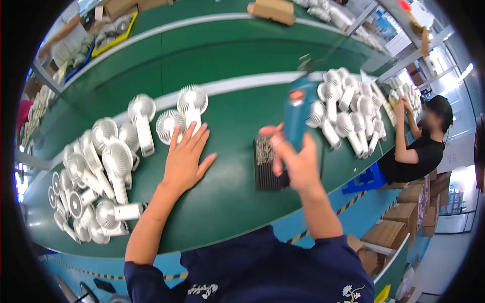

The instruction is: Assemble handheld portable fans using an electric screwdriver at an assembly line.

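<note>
My left hand (186, 160) lies with its fingers spread, the fingertips over the lower end of a white handheld fan (192, 101) and close to a second white fan (170, 126). It grips neither of them. My right hand (298, 161), somewhat blurred, is closed around a teal electric screwdriver (297, 111) with an orange patch, held above the green table. Below and beside that hand sits a black ribbed tray (268, 177), with a heap of small metal screws (264, 150) in its far part. The hand partly hides the tray.
Many white handheld fans (117, 159) crowd the left of the green table (222, 217), and another group (348, 113) stands at the right. Beyond a pale rail lie a cardboard box (273, 11) and a yellow-rimmed bin (116, 35). A co-worker (424, 141) sits at the right.
</note>
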`<state>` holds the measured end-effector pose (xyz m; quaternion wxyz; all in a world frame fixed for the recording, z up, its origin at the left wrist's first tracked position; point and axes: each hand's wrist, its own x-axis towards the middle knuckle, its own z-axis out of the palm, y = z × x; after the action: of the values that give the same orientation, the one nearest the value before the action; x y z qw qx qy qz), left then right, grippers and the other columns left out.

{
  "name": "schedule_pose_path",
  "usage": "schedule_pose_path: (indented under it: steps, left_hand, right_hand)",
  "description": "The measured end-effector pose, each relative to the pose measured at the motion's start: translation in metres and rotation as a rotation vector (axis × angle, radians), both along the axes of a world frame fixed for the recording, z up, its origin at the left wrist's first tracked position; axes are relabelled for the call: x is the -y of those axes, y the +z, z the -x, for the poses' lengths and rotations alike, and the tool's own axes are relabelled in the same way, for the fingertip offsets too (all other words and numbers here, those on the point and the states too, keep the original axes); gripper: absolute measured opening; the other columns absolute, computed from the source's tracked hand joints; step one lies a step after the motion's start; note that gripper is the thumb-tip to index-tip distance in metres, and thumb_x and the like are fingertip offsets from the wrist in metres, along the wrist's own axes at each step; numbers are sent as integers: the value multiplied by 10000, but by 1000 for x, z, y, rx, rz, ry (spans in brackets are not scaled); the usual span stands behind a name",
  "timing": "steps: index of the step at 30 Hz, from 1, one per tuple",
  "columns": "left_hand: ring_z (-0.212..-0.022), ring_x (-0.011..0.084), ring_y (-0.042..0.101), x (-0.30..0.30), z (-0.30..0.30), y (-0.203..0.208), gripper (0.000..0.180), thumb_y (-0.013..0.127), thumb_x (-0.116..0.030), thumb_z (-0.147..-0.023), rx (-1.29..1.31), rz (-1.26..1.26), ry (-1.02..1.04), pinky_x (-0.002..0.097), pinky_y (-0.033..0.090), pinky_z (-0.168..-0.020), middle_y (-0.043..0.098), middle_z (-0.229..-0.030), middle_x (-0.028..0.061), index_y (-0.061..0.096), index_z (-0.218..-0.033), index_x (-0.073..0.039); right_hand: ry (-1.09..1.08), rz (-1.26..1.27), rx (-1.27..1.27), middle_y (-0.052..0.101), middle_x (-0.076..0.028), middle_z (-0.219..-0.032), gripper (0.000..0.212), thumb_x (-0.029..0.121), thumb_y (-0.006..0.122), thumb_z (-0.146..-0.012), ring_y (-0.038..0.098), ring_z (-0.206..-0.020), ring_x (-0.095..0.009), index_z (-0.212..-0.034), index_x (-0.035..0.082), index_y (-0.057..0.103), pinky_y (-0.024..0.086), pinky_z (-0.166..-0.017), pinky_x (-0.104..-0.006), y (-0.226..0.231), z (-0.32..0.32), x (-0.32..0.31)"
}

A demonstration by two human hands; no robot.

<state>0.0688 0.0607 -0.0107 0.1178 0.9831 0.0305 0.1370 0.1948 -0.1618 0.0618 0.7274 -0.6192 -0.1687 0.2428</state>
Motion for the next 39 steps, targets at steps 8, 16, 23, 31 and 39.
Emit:
schedule_pose_path:
  steps: [8, 16, 23, 31, 39]
  left_hand:
    - [-1362, 320, 395, 75, 29, 2, 594, 746, -315, -778, 47, 278, -96, 500, 276, -1117, 465, -1445, 76, 560, -1283, -65]
    - [-1369, 256, 410, 67, 24, 13, 556, 721, -402, -767, -65, 85, -251, 517, 250, -1131, 488, -1430, 39, 606, -1241, -136]
    - [-1313, 221, 474, 89, 12, 1, 394, 754, -242, -749, 59, 135, -95, 465, 326, -1078, 584, -1306, 2, 664, -1113, -121]
    - [-1309, 235, 483, 88, 6, 3, 421, 774, -234, -718, 49, 161, -107, 483, 305, -1095, 594, -1302, 2, 671, -1111, -121]
    - [-1189, 276, 569, 91, 8, 9, 444, 802, -163, -671, 135, 221, -104, 459, 380, -1024, 641, -1196, 58, 678, -1090, -79]
  right_hand:
    - [-54, -578, 303, 606, -158, -842, 848, 780, 489, -812, 533, -498, -165, -1235, 49, 422, 451, -434, -282, -28, -16, 43]
    - [219, -809, 380, 498, -59, -712, 962, 890, 358, -747, 499, -490, -175, -1289, 97, 414, 431, -438, -321, -43, -30, 19]
    - [45, -738, 336, 489, -50, -679, 969, 899, 309, -753, 472, -435, -160, -1288, 101, 438, 400, -402, -298, -53, -39, 22]
    - [0, -842, 260, 535, -94, -665, 1000, 923, 302, -718, 523, -447, -199, -1200, 57, 439, 456, -400, -322, -59, -44, 19]
    - [-55, -801, 204, 517, -71, -658, 1003, 924, 286, -722, 488, -417, -177, -1247, 82, 436, 435, -376, -317, -55, -34, 22]
